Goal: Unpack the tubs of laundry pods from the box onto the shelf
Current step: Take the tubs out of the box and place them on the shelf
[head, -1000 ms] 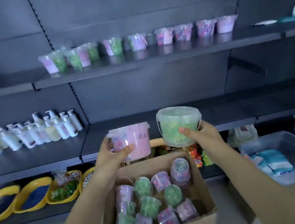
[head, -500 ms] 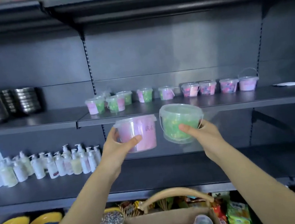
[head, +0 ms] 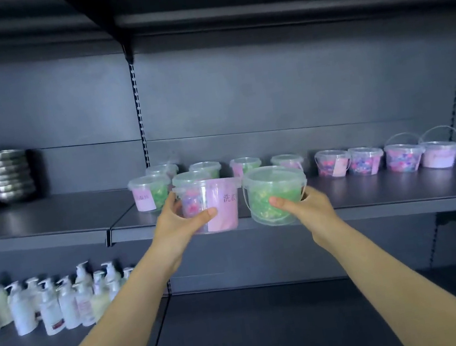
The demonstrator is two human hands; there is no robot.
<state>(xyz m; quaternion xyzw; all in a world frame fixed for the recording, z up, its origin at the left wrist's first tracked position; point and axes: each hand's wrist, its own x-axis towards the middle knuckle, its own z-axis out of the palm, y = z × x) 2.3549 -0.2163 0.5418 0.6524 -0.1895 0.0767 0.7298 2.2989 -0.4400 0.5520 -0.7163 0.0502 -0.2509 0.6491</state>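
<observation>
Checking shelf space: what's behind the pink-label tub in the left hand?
Another tub stands on the shelf right behind it; only its lid shows, the rest is covered.

My left hand holds a clear round plastic tub with a pink label, upright and lidded, with pink and purple pods inside. My right hand grips a clear lidded tub of green pods. Both are at the front edge of the dark grey metal shelf, where a row of similar lidded tubs stands upright further back.
</observation>
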